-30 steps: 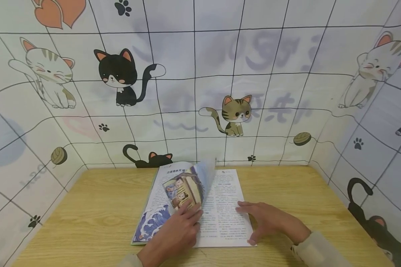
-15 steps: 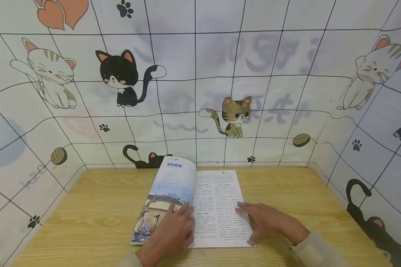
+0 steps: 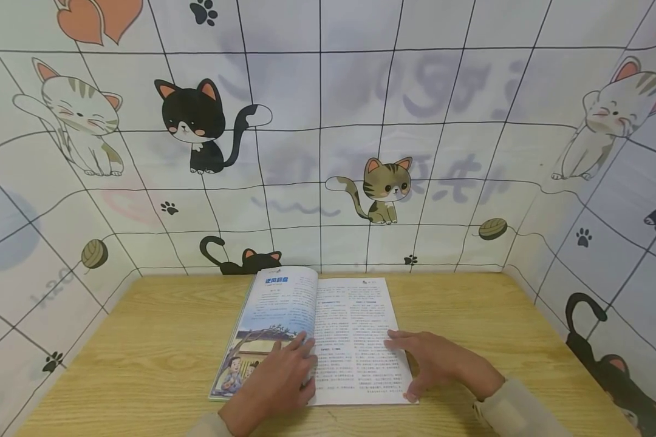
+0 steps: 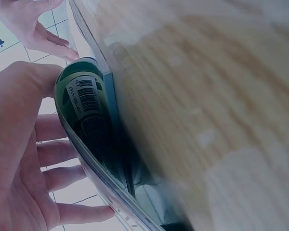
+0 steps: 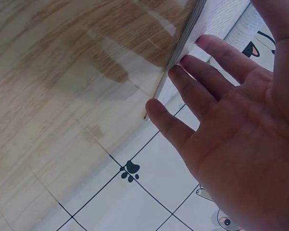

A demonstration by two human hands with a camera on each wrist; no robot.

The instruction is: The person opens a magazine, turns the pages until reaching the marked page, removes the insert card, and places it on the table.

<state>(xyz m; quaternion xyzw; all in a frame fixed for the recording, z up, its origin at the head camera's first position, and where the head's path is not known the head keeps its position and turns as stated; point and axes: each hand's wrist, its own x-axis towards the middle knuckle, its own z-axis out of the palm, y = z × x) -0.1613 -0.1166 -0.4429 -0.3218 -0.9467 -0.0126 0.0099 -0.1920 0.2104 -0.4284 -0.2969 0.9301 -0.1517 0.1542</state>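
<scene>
An open magazine [image 3: 355, 340] lies on the wooden table, a blue illustrated page on its left and a plain text page on its right. My left hand [image 3: 279, 376] rests on the lower left page beside the spine, fingers extended. In the left wrist view, the magazine's green back cover bows up off the tabletop and shows a barcode label [image 4: 84, 98]. My right hand [image 3: 443, 364] is spread at the right page's outer edge, fingertips on the paper and thumb by the lower corner. The right wrist view shows those fingers [image 5: 188, 89] along the page edges.
The wooden table [image 3: 158, 346] extends to both sides of the magazine. Behind it and at the sides stands a white gridded wall covering [image 3: 295, 79] printed with cartoon cats, paw prints and yarn balls.
A page that was half turned and curling over my left hand's fingers has come down flat on the left side. My left hand moved slightly left; the right hand stayed put.
</scene>
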